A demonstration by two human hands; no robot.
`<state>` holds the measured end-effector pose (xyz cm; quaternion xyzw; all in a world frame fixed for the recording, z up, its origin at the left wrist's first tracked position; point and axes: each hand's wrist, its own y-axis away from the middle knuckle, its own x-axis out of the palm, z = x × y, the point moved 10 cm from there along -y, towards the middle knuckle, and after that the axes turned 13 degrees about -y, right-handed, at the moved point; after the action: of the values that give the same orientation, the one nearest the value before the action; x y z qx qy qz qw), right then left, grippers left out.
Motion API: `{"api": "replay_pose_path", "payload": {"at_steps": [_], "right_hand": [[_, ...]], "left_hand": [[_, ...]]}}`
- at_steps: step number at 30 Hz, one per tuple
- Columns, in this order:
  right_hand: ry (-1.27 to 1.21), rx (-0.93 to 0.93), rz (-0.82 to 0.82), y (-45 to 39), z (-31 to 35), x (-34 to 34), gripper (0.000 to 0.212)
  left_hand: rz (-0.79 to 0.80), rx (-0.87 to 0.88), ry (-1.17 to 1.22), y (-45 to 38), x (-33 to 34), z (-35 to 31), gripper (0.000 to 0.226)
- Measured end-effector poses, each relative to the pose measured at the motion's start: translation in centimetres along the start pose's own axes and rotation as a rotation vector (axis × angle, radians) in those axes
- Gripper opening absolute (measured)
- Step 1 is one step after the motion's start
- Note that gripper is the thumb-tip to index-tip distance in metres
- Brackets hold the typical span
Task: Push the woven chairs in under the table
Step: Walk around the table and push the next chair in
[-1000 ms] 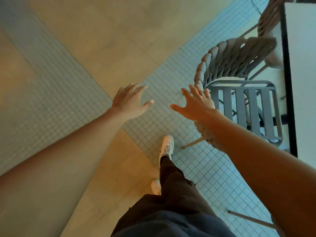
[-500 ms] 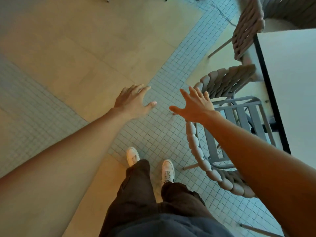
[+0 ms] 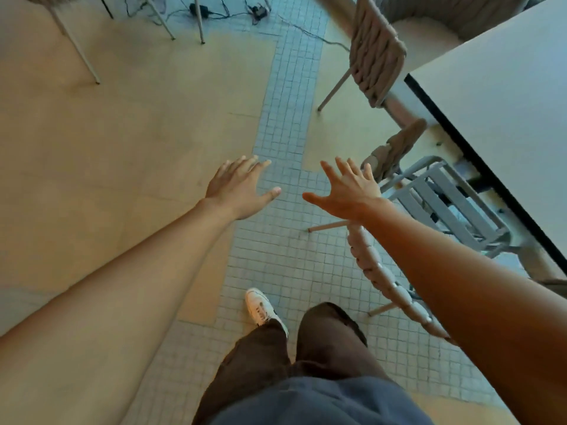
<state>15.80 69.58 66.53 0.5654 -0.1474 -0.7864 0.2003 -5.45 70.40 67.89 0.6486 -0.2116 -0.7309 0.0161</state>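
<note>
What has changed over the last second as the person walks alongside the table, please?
The person has stepped forward along the table, passing the near woven chair, so the far woven chair and floor cables have come into view. Nothing was grasped or released. The left hand and right hand stay open, outstretched and touching nothing.

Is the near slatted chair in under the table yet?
Partly in: the slatted seat reaches the table edge, while its woven back stands out.
</note>
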Motion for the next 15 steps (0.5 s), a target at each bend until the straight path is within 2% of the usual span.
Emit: {"api": "replay_pose_path", "payload": {"at_steps": [11, 15], "right_hand": [[-0.106, 0.149, -0.081, -7.2, 1.0, -3.6, 0.102], [-0.113, 0.185, -0.096, -10.6, 0.0, -5.5, 0.101]], "left_hand": [[-0.029, 0.212, -0.118, -10.8, -2.6, 4.3, 0.082], [-0.032, 0.228, -0.132, -15.3, -3.9, 5.3, 0.082]]}}
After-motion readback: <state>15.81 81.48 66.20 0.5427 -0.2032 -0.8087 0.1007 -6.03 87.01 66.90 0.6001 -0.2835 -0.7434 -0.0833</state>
